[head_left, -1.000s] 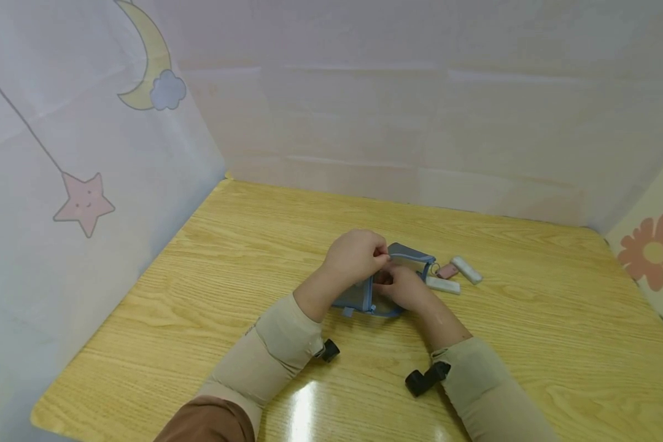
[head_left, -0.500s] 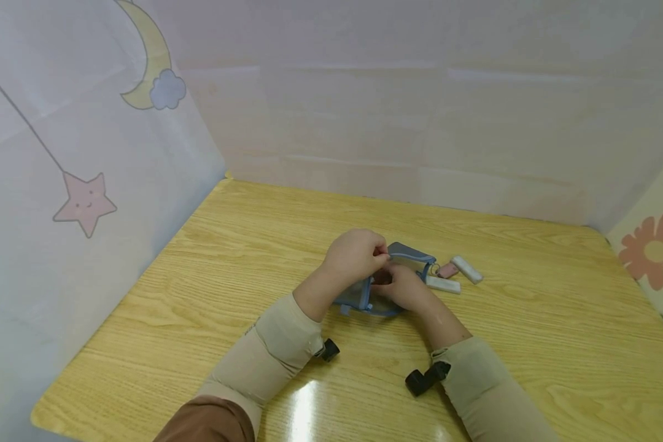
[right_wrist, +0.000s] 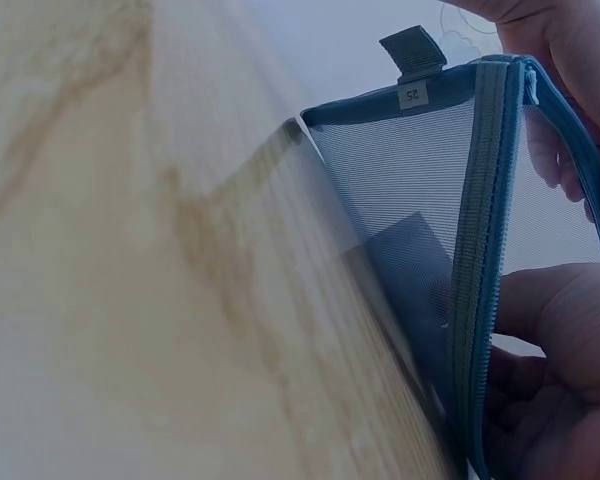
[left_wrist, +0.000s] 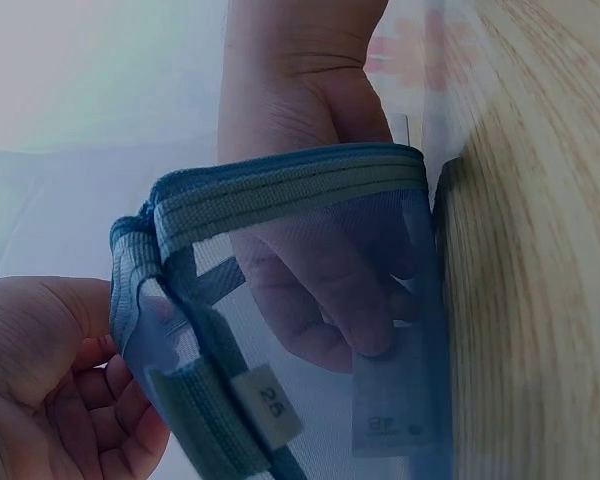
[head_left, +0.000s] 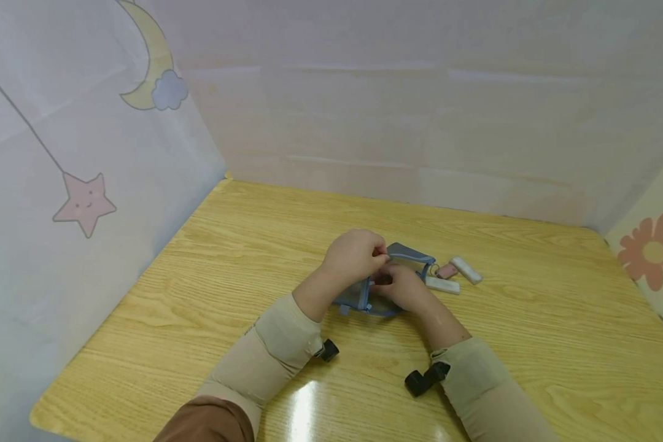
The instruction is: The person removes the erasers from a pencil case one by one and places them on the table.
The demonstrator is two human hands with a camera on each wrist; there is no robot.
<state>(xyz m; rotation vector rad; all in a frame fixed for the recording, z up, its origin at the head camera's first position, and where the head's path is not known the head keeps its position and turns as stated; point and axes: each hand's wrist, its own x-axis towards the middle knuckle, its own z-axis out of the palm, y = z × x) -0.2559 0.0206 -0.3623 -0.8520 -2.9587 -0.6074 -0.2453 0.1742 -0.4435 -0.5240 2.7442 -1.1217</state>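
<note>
A blue mesh zipper pouch [right_wrist: 390,160] stands on the table with its zip side open. At its upper edge, my left hand [head_left: 356,255] pinches the rim between thumb and fingers. My right hand [head_left: 409,288] reaches through the opening into the pouch. Through the mesh in the left wrist view, the right hand's fingers [left_wrist: 330,280] hold the end of a small flat rectangular piece [left_wrist: 392,405] with faint printing, low in the pouch. The same piece [right_wrist: 410,255] shows dimly in the right wrist view; its kind is unclear.
Just right of the pouch lie a white bar [head_left: 443,285], a second white bar [head_left: 466,270] and a small pink piece [head_left: 447,271] beside a metal ring [head_left: 434,269]. The wooden table [head_left: 243,245] is bordered by printed cloth walls [head_left: 337,123].
The pouch's near left edge has shifted slightly left and up over the last second. Both hands hold nearly the same places, and the loose pieces have not moved.
</note>
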